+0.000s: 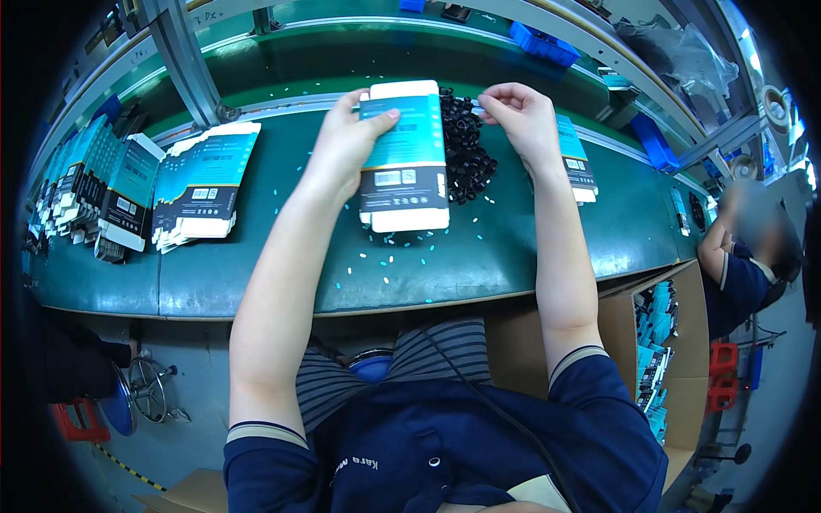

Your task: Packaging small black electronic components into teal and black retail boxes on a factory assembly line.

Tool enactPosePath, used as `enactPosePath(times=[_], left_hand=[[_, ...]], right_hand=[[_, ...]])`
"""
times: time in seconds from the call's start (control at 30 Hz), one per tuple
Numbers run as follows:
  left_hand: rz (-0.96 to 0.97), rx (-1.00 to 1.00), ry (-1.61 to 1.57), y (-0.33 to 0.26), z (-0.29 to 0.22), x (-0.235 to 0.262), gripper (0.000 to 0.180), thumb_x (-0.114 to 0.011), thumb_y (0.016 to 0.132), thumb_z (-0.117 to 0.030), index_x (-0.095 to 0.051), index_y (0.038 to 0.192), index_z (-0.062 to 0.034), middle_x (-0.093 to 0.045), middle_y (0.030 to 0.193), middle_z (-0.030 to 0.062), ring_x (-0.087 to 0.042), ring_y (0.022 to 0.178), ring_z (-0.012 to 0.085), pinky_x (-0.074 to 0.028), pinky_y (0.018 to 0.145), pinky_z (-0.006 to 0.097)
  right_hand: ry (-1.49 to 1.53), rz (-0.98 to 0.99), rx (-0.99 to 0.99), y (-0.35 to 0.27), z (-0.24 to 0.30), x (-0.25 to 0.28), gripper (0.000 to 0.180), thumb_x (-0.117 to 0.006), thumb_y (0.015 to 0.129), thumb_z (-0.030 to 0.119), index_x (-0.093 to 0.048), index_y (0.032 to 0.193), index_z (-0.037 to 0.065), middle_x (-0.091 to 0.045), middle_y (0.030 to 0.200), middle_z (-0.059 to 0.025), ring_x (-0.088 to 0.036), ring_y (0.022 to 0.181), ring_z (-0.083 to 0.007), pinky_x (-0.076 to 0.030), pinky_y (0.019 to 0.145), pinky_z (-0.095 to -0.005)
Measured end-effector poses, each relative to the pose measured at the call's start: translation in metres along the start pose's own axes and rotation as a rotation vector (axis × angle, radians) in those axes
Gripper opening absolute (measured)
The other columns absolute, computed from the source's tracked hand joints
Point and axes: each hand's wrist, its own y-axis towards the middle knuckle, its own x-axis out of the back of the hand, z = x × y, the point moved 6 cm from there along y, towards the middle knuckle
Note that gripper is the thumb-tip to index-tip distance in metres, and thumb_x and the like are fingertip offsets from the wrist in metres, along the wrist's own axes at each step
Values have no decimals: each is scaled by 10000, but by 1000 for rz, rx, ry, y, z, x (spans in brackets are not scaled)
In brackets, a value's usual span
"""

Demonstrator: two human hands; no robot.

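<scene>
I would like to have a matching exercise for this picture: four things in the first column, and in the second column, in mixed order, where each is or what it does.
1. left hand
2. right hand
3. small black pieces
4. cardboard box

A. below the table edge, at the person's right side
B. heaped on the green table
C. gripping teal-and-black packaging, thumb on its front
D. raised to the right of the dark heap, thumb and fingertips close together

Pairs: 1-C, 2-D, 3-B, 4-A
</scene>
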Motion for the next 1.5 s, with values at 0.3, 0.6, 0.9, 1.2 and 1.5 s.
enactPosePath(times=[0.3,0.6,0.9,1.2,1.5], left_hand=[[95,127,-158,-14,26,-37,328,-603,820,-10,-475,1120,26,-599,1013,150,-624,911,215,-518,781,332],[217,51,-167,-14,20,-41,297,-607,860,-79,-510,1137,-30,-611,1030,85,-597,949,146,-500,821,318],[253,32,-157,-19,17,-44,271,-611,860,-77,-548,1121,-39,-618,1003,64,-595,910,128,-485,825,310],[266,-4,-170,-21,15,-44,251,-596,862,-52,-565,1109,-29,-620,996,61,-587,904,117,-480,825,297],[272,-24,-140,-21,17,-46,261,-581,869,-44,-566,1129,-28,-620,1025,61,-580,933,111,-473,847,282]], right_hand=[[380,160,60,-25,27,-35,212,-682,783,30,-669,989,-16,-658,864,-72,-595,802,-92,-486,739,-219],[274,163,14,-25,23,-39,233,-662,789,0,-637,1019,-31,-651,891,-83,-598,822,-98,-489,769,-215],[286,36,222,-26,27,-42,280,-655,766,9,-507,1004,-5,-618,865,-70,-599,773,-100,-497,703,-210],[143,15,270,-30,34,-43,224,-648,738,20,-509,913,7,-617,807,-57,-581,704,-81,-493,636,-201],[-102,-21,241,-39,44,-44,161,-667,727,26,-553,836,2,-622,816,-47,-560,735,-59,-471,656,-196]])
